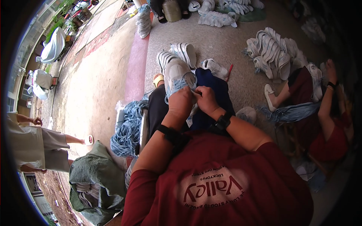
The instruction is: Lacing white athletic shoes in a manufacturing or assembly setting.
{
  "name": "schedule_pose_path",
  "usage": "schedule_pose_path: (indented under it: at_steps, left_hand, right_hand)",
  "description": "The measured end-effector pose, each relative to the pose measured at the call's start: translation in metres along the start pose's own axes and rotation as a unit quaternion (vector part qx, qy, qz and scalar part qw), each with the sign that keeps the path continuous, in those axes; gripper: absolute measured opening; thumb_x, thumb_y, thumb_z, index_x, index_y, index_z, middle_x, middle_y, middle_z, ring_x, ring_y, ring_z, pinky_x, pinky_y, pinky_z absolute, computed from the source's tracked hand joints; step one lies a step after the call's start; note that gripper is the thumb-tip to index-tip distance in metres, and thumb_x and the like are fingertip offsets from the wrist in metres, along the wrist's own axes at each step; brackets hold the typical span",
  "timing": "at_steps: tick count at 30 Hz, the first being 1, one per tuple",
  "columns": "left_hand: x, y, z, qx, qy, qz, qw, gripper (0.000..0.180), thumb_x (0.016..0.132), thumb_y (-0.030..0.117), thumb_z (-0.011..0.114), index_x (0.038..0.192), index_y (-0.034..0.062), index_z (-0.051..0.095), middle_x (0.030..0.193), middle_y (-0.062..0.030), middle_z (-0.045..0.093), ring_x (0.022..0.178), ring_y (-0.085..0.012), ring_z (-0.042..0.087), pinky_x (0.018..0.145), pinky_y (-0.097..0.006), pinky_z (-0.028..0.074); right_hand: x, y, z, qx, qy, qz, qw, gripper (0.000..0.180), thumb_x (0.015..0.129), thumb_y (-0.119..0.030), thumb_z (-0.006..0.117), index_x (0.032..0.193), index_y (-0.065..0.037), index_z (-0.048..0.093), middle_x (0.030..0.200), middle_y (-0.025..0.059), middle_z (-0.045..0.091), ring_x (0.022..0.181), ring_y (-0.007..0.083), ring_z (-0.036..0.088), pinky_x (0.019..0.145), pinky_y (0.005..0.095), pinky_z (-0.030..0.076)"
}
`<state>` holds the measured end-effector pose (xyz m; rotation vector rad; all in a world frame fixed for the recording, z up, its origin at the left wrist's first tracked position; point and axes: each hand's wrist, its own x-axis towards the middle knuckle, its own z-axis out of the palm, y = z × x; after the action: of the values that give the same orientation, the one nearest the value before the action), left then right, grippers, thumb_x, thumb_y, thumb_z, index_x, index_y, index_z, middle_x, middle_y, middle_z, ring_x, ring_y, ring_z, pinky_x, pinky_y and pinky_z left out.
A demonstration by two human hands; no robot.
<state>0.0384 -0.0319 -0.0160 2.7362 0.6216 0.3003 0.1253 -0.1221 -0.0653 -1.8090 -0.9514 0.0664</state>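
Note:
A pale grey-white sneaker point(175, 70) rests at my lap, its toe pointing away from me. Light blue shoelace point(174, 87) runs across its upper and loops beside the opening. My left hand point(181, 101) is closed at the near end of the shoe, fingers pinched on the lace. Close against it on the right, my right hand point(207, 98) also pinches at the lace; the fingertips partly hide the spot where they meet. Just beyond the shoe stand nested white sneakers point(184, 53). Another loose sneaker point(215, 68) lies to their right.
A heap of blue laces point(130, 130) sits by my left leg, above a green sack point(96, 177) of shoes. Stacked sneakers point(271, 52) lie at the right, near a seated person point(328, 132). Someone stands at the far left point(34, 145).

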Motion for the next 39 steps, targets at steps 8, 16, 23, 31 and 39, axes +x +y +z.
schedule_pose_path:
  at_steps: [8,16,23,31,39]
  left_hand:
    - [-0.045,-0.014,-0.032,0.068,-0.094,0.055,0.992,0.007,0.076,0.011,0.053,0.075,0.004,0.056,0.069,-0.0156,0.061,0.068,-0.0314,0.063,0.058,-0.041,0.05]
    - [-0.068,-0.075,-0.049,-0.71,-0.039,-0.138,0.689,0.011,0.085,0.014,0.061,0.078,0.0063,0.058,0.07,-0.0039,0.062,0.06,-0.0102,0.058,0.054,-0.02,0.044]
    - [-0.071,-0.091,-0.037,-0.819,-0.069,-0.137,0.554,0.009,0.085,0.014,0.06,0.085,0.005,0.057,0.094,-0.0127,0.065,0.084,-0.0192,0.064,0.068,-0.026,0.048]
    - [-0.037,-0.091,-0.006,-0.786,-0.031,-0.202,0.583,0.007,0.085,0.013,0.061,0.082,0.0075,0.057,0.088,-0.0045,0.065,0.077,-0.0111,0.061,0.065,-0.022,0.047]
    - [-0.04,-0.097,0.003,-0.779,0.094,-0.18,0.593,0.01,0.082,0.009,0.065,0.073,0.0081,0.059,0.069,0.0029,0.056,0.058,-0.0054,0.049,0.054,-0.018,0.041]
  right_hand:
    - [0.001,-0.004,-0.008,0.031,-0.037,0.044,0.998,0.012,0.066,-0.006,0.067,0.064,-0.001,0.057,0.061,0.0151,0.058,0.06,0.0321,0.059,0.055,0.0372,0.045]
    - [0.005,-0.038,-0.004,-0.043,-0.014,-0.178,0.983,0.007,0.067,-0.006,0.065,0.071,-0.007,0.06,0.07,0.0074,0.055,0.074,0.0265,0.055,0.067,0.0378,0.044]
    - [0.01,-0.045,0.012,-0.099,-0.164,-0.265,0.945,0.002,0.074,-0.008,0.058,0.076,-0.008,0.058,0.069,0.0084,0.054,0.071,0.0261,0.054,0.066,0.0379,0.041]
    - [0.017,-0.051,0.02,-0.204,-0.184,-0.202,0.94,0.019,0.073,-0.008,0.057,0.092,-0.006,0.059,0.073,0.0145,0.054,0.069,0.0325,0.056,0.063,0.0426,0.045]
    - [0.018,-0.049,0.019,-0.133,-0.172,-0.18,0.959,0.034,0.064,-0.003,0.066,0.096,-0.008,0.054,0.078,0.0133,0.054,0.073,0.033,0.056,0.064,0.0418,0.045]
